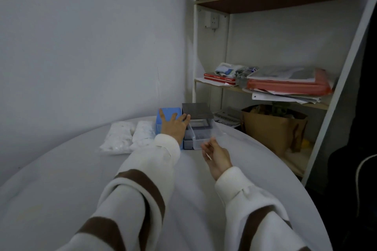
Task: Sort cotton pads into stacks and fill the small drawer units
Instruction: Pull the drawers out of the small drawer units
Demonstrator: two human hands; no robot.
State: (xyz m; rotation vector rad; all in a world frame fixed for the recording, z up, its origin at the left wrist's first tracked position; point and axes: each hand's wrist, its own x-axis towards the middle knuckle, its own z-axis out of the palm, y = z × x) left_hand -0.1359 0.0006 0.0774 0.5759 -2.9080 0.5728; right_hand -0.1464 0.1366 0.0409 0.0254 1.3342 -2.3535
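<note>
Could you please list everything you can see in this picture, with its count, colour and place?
bags of cotton pads: two, clear with white pads, on the table left of the drawer units
blue drawer unit: one, blue, far side of the table, under the left hand
grey drawer unit: one, dark grey, right of the blue one
clear drawer: one, see-through, pulled out toward the person in front of the grey unit
table: one, round, white
shelf rack: one, white frame with wooden boards, holding books, folders and papers
paper bag: one, brown, on the lower shelf
wall socket: one, white, behind the rack
left hand: fingers spread, resting on the blue unit
right hand: relaxed, near the clear drawer
</note>
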